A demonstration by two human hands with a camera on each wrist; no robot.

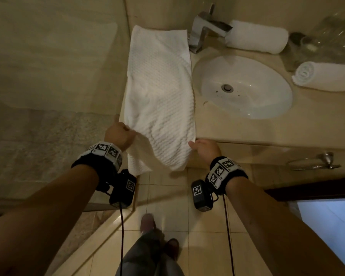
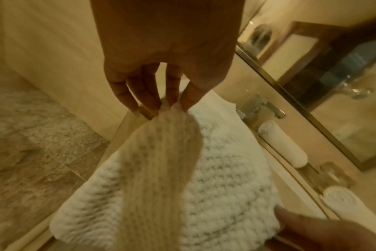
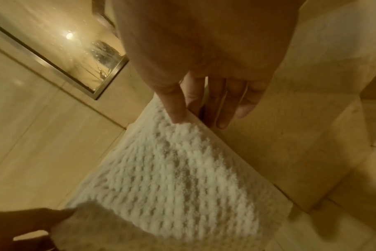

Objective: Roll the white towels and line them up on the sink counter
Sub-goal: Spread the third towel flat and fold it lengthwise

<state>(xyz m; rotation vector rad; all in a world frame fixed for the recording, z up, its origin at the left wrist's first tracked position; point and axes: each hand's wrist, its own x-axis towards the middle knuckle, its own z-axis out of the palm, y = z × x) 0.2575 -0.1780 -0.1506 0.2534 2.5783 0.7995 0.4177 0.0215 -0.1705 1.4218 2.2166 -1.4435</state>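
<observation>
Flat towel point(image 1: 159, 92) lying left of sink point(image 1: 245, 86) | left hand point(image 1: 120, 135), right hand point(image 1: 204, 148) pinching near edges | advising: be rolling tightly, evenly.

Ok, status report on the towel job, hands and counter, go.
Left hand and right hand pinch the flat towel's near edge. Flat towel unrolled, overhanging the counter left of the sink. Two rolled towels already placed. Nothing blocking.

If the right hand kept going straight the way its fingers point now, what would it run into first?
Probably the counter's front edge: the right hand pinches the flat towel's near corner just before it. Beyond lies the basin. Depth is uncertain.
</observation>
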